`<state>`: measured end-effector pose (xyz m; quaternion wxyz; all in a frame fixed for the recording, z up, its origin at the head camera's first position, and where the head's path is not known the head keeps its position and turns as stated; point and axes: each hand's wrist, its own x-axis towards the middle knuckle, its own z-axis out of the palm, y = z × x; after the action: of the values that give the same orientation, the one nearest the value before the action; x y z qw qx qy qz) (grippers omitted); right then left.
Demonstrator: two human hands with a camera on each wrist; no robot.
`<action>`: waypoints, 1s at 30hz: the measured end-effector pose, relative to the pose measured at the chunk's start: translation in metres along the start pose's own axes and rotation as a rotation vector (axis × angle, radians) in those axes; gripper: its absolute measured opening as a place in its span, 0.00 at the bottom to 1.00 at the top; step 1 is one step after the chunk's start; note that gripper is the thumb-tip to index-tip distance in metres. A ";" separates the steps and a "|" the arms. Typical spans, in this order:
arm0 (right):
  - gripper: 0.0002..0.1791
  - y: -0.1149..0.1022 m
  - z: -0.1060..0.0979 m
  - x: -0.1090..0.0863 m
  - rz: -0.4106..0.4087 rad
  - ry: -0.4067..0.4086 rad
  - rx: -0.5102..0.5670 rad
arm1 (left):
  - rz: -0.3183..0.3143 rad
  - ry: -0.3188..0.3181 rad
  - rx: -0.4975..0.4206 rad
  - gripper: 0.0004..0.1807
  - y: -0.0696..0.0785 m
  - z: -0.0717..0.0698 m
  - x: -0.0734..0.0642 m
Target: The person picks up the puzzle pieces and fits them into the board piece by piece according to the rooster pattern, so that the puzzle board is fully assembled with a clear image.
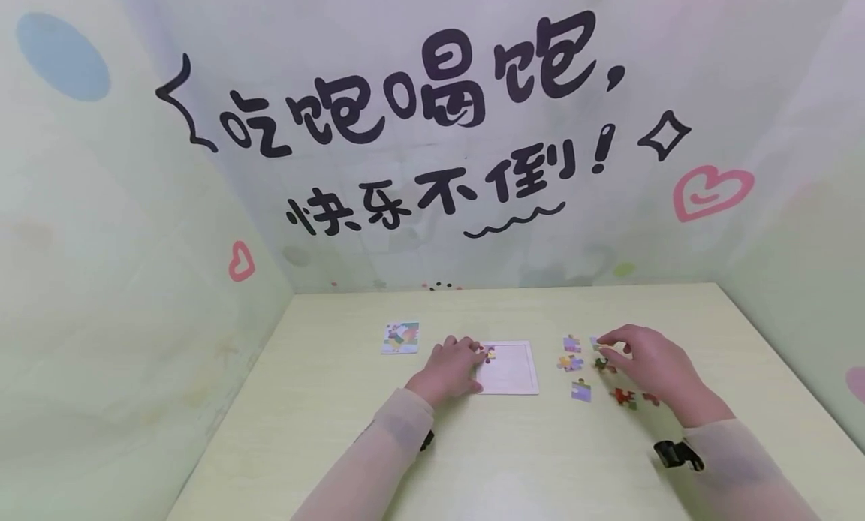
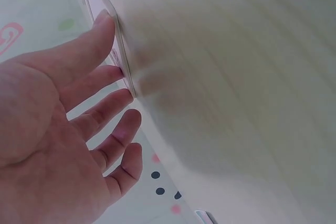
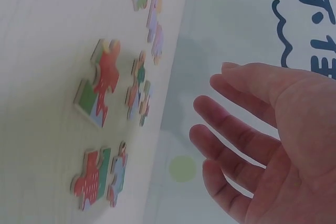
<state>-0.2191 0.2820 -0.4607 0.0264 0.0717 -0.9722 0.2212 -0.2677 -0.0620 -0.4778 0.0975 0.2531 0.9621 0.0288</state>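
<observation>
My left hand (image 1: 447,372) rests along the left side of a shallow white puzzle tray (image 1: 532,371), thumb and fingertips touching its edge in the left wrist view. A small colourful jigsaw piece (image 1: 491,351) lies in the tray's upper left corner, beside the fingers. To the right, my right hand (image 1: 652,362) hovers with loosely bent fingers over loose jigsaw pieces. Its thumb and index finger are near a pale jigsaw piece (image 1: 595,344) in the head view. The right wrist view shows nothing in this hand; a red and green piece (image 3: 108,72) lies on the table away from it.
Several other jigsaw pieces lie in columns right of the tray, including a purple one (image 1: 581,391) and a red one (image 1: 624,398). A square picture card (image 1: 400,338) sits at the back left. Printed walls (image 1: 432,258) close off the pale table (image 1: 513,461) behind and at both sides.
</observation>
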 end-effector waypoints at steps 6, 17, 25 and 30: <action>0.17 0.005 -0.001 -0.003 0.011 -0.004 -0.006 | 0.000 0.005 0.006 0.38 -0.001 0.002 0.000; 0.17 0.016 -0.003 -0.008 0.017 0.000 -0.021 | -0.007 0.004 -0.031 0.37 0.000 0.001 -0.002; 0.17 0.028 -0.003 -0.012 0.018 -0.001 -0.029 | -0.005 0.002 -0.036 0.37 -0.001 0.002 -0.001; 0.17 0.035 -0.005 -0.014 0.030 -0.012 -0.031 | -0.011 0.001 -0.040 0.38 -0.002 0.001 -0.001</action>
<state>-0.2106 0.3171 -0.4721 0.0186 0.0580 -0.9767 0.2059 -0.2677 -0.0637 -0.4788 0.1022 0.2459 0.9627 0.0478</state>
